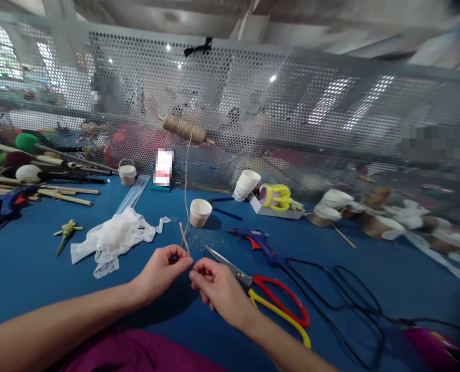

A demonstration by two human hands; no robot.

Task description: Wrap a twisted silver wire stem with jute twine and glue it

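My left hand point(161, 269) pinches a thin brown strip point(184, 236) that looks wrapped in twine and points up and away from me. Close beside it, almost touching, my right hand point(219, 287) has thumb and fingers pressed together; what they hold is hidden. A strand of twine point(186, 181) runs down from a spool point(183, 128) on the mesh panel to the left hand. Just beyond the hands stands a small paper cup point(200, 214) with a brown lower band. Scissors point(241, 274) with one red and one yellow handle lie partly behind the right hand.
A blue glue gun point(259, 243) with a looping black cord lies right of the scissors. White lace point(116, 235) is heaped at left. Cups point(247, 184), yellow-handled scissors point(278, 197) and wrapped cups point(385, 225) line the back right. Sticks point(65, 197) crowd the left edge.
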